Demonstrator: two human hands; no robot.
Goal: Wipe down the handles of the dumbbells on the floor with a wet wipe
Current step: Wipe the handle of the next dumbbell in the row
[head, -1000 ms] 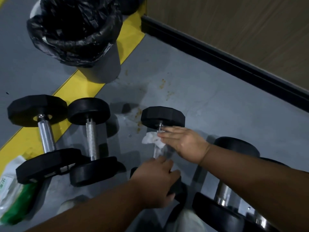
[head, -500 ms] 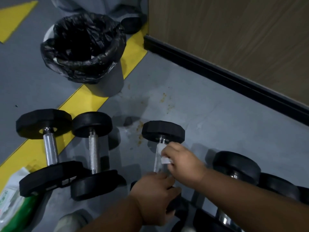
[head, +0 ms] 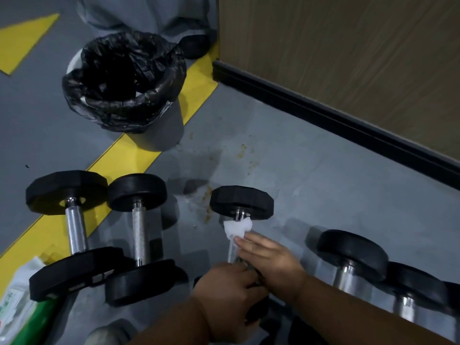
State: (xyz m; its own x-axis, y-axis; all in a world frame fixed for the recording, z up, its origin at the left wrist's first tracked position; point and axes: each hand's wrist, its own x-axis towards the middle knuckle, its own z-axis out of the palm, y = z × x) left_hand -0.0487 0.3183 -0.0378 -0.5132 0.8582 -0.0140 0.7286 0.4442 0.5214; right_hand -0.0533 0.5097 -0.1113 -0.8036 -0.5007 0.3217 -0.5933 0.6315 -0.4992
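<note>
head view: the right hand [head: 271, 260] is reaching across the middle dumbbell [head: 240, 220], its fingers [head: 249, 241] lying fairly straight and pressing the wipe [head: 236, 229] against the far end of the handle [head: 231, 251], just below the far weight [head: 241, 201]. the wipe is bunching up around the bar there, probably so that it is covering more than one side of the metal in a stroke. i cannot tell whether the thumb is curling under the bar, as the hand is hiding it.

the left hand [head: 229, 297] is sitting at the near end of the same dumbbell, fingers curled over the near weight, which it is mostly hiding. my guess is that it is gripping that end to stop the dumbbell rolling or sliding while the other hand is rubbing.

two more dumbbells [head: 74, 232] [head: 139, 235] are lying side by side to the left, parallel to the one in hand, their bare handles showing no wipe on them. further dumbbells [head: 353, 260] are lying to the right, partly behind the right forearm. lined up like this, each handle is within easy reach in turn.

a bin [head: 129, 88] with a black liner is standing beyond them on the yellow floor stripe [head: 159, 150], likely waiting for used wipes. a white and green packet [head: 20, 307], perhaps the wipes, is lying at the lower left, partly under the leftmost dumbbell. someone's trouser legs [head: 149, 13] are showing at the top, beside a wooden wall [head: 336, 58].
</note>
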